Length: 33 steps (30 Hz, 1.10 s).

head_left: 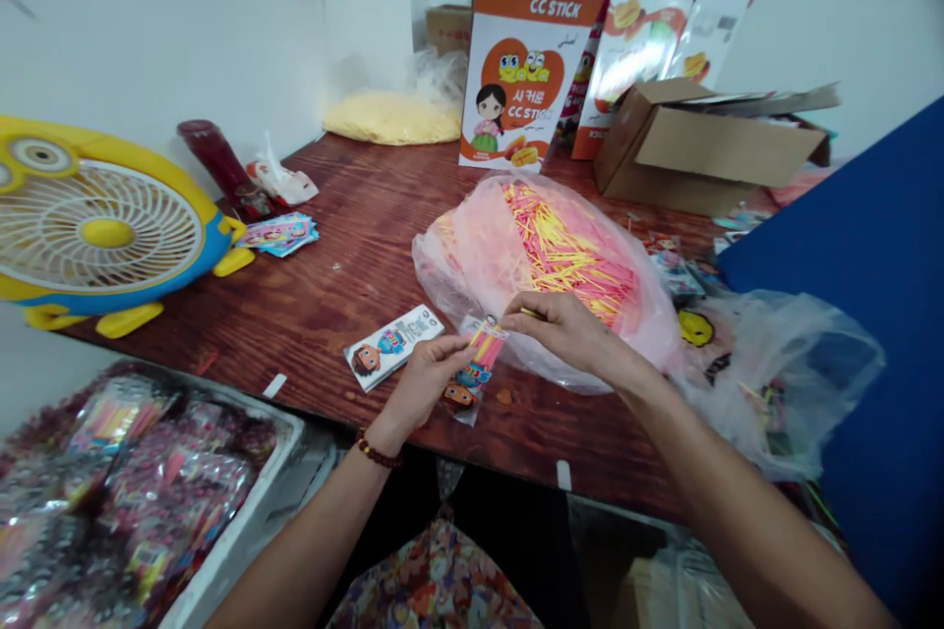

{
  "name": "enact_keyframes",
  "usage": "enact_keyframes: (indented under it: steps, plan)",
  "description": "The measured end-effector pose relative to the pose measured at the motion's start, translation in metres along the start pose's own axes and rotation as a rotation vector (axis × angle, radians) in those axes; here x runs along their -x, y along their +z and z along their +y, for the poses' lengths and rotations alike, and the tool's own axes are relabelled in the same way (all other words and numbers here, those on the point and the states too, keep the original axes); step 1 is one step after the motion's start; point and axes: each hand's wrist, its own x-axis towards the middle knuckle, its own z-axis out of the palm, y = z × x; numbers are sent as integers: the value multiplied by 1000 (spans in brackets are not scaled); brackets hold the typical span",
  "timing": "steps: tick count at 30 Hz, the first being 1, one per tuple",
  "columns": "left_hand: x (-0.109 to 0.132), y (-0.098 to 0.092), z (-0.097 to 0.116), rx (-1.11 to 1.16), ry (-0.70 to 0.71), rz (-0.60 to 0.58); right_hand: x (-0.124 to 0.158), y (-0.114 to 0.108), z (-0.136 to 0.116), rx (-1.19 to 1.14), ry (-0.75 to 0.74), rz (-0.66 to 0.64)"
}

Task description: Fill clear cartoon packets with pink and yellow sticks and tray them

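Observation:
My left hand [432,373] pinches a small clear packet [483,354] that holds pink and yellow sticks and a printed card with a cartoon face. At the packet's upper end is my right hand [553,324], its fingers closed with a bit of yellow stick showing between them. Beyond my hands lies a large clear plastic bag [461,260], opened at the top and full of loose pink and yellow sticks [560,251]. A stack of white printed cards [390,346] rests on the table, left of the packet.
A yellow and blue fan [103,226] stands at the left, near a dark red bottle [213,162] and tissues [284,182]. Printed cartons [535,39] and an open cardboard box [708,147] line the back. Below left, a white crate [251,511] holds many filled packets. A blue panel [862,314] borders the right.

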Motion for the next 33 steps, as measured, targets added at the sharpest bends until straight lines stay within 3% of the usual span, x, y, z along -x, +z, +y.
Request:
enact_keyframes:
  steps: [7, 12, 18, 24, 27, 33]
  plan:
    - [-4, 1, -10, 73, -22, 25, 1, 12, -11, 122, 15, -28]
    - [-3, -4, -6, 117, -19, 40, -8, 6, -9, 175, 29, -22]
    - [1, -14, 1, 98, -189, -65, -18, 11, -2, 132, 52, -28]
    - [2, -21, -10, 23, -264, 16, -25, 23, 0, 100, 57, -137]
    - [2, -24, -21, -156, -189, 37, -30, 26, 0, 257, 127, -207]
    - [12, -27, -37, -859, 225, 213, -34, 50, 12, 704, 216, -269]
